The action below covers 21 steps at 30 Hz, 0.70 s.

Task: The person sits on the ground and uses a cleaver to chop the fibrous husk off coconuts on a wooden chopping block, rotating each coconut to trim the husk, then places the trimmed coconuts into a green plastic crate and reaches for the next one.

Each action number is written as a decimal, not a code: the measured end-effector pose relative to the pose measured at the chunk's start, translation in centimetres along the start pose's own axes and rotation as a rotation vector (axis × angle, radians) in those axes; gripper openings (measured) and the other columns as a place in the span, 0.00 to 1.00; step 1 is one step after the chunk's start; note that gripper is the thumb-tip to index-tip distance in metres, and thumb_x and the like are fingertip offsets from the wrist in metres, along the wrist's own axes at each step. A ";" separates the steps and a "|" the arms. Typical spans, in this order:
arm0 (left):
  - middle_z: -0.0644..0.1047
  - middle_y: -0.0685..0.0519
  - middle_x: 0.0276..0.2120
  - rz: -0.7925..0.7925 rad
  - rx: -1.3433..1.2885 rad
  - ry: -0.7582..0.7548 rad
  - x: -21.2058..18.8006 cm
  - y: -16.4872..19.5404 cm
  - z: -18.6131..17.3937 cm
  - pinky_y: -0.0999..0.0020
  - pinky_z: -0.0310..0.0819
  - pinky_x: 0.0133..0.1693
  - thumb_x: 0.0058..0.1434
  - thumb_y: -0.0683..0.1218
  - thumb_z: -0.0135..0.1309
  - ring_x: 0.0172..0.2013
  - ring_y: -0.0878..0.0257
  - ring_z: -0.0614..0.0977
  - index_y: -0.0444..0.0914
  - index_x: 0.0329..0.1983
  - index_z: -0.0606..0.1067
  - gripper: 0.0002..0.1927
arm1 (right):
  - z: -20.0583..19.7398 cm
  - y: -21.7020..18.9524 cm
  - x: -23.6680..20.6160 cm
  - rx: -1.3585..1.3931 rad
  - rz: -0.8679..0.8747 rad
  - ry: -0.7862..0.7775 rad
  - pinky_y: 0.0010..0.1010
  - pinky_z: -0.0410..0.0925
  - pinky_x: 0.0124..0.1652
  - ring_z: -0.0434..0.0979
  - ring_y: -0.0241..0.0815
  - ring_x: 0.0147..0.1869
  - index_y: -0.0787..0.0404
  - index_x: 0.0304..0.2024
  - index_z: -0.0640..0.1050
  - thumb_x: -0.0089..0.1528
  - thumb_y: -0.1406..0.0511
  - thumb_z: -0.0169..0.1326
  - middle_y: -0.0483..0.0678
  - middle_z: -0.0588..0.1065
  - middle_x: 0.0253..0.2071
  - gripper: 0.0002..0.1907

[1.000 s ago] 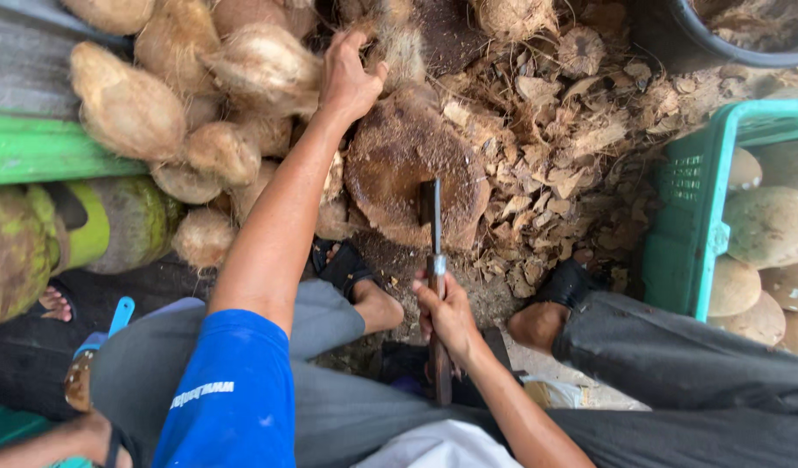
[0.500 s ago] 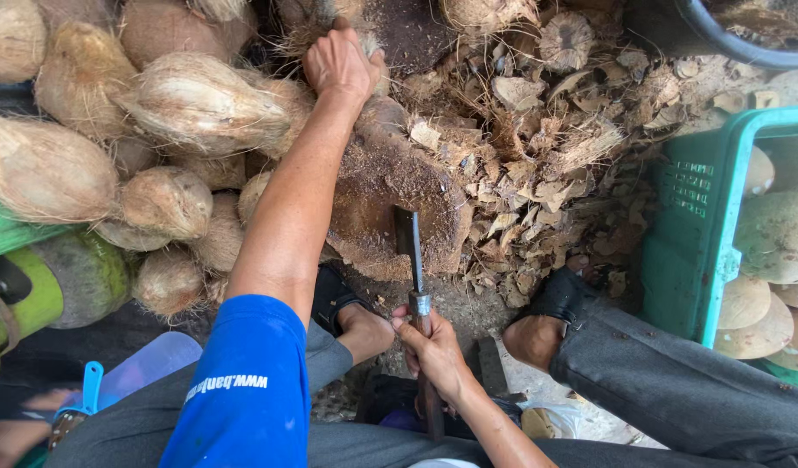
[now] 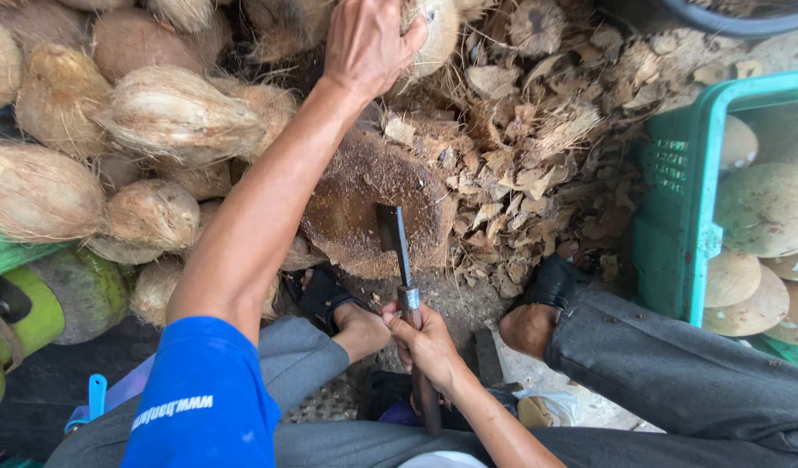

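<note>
Coconut fetch at the chopping block, cleaver parked.

Left hand (image 3: 369,39) is stretched out over the heap, fingers curled around a husked coconut (image 3: 434,30) at the top of the pile, just beyond the wooden block (image 3: 364,204). Right hand (image 3: 425,342) stays close to my lap, fingers wrapped tight on the cleaver (image 3: 397,251) handle, its blade standing edge-down on the near side of the block. I judge this as the pick-up step: the nut is gripped but not on the block. Bringing it over calls for a firm hold and room beside the blade. Green crate (image 3: 676,225) of peeled coconuts sits to my right.
</note>
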<state>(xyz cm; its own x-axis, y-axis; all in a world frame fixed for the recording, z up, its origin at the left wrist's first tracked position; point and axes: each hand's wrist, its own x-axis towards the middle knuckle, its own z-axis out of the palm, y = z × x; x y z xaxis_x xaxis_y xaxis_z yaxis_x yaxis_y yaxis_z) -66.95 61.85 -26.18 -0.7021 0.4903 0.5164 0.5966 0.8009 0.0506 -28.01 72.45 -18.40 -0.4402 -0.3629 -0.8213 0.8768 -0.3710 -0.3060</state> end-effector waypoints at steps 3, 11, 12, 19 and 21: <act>0.73 0.54 0.18 -0.221 -0.221 -0.164 0.8 1.1 -3.2 0.72 0.68 0.15 0.71 0.53 0.54 0.13 0.68 0.69 0.36 0.43 0.76 0.15 | 0.1 0.3 -0.8 -0.066 -0.049 0.028 0.26 0.58 0.19 0.63 0.31 0.18 0.62 0.43 0.75 0.65 0.62 0.57 0.39 0.66 0.20 0.10; 0.73 0.63 0.18 -0.449 -0.534 -0.044 -2.7 1.9 -18.0 0.76 0.72 0.19 0.76 0.56 0.52 0.17 0.77 0.73 0.37 0.34 0.73 0.20 | 0.4 1.1 -2.9 -0.806 -0.385 0.206 0.39 0.68 0.32 0.72 0.42 0.27 0.63 0.38 0.76 0.62 0.56 0.60 0.50 0.74 0.23 0.16; 0.71 0.63 0.18 -0.454 -0.497 -0.018 -3.4 1.9 -19.9 0.75 0.70 0.18 0.75 0.55 0.51 0.15 0.76 0.70 0.36 0.40 0.73 0.17 | 0.6 1.2 -3.2 -0.841 -0.404 0.186 0.39 0.68 0.33 0.72 0.43 0.27 0.64 0.38 0.75 0.63 0.56 0.60 0.51 0.74 0.24 0.16; 0.68 0.60 0.19 -0.489 -0.260 -0.138 -10.1 1.9 -31.5 0.70 0.61 0.18 0.72 0.55 0.55 0.16 0.71 0.63 0.34 0.38 0.77 0.19 | 0.6 2.0 -5.4 -0.560 -0.405 0.073 0.33 0.63 0.23 0.68 0.39 0.22 0.62 0.40 0.74 0.63 0.62 0.56 0.46 0.71 0.24 0.10; 0.68 0.60 0.19 -0.540 -0.222 -0.284 -11.8 2.7 -32.9 0.69 0.59 0.17 0.70 0.56 0.55 0.16 0.70 0.62 0.34 0.40 0.77 0.19 | -0.2 1.8 -5.9 -0.436 -0.414 0.103 0.29 0.60 0.19 0.64 0.36 0.19 0.64 0.40 0.72 0.64 0.64 0.54 0.43 0.69 0.23 0.09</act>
<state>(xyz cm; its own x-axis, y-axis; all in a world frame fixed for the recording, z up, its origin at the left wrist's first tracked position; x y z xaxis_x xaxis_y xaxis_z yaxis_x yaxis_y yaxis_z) -44.22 46.90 -4.03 -0.9830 0.1350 0.1246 0.1762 0.8848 0.4314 -23.86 74.07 -14.21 -0.7593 -0.1708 -0.6279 0.6451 -0.0715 -0.7607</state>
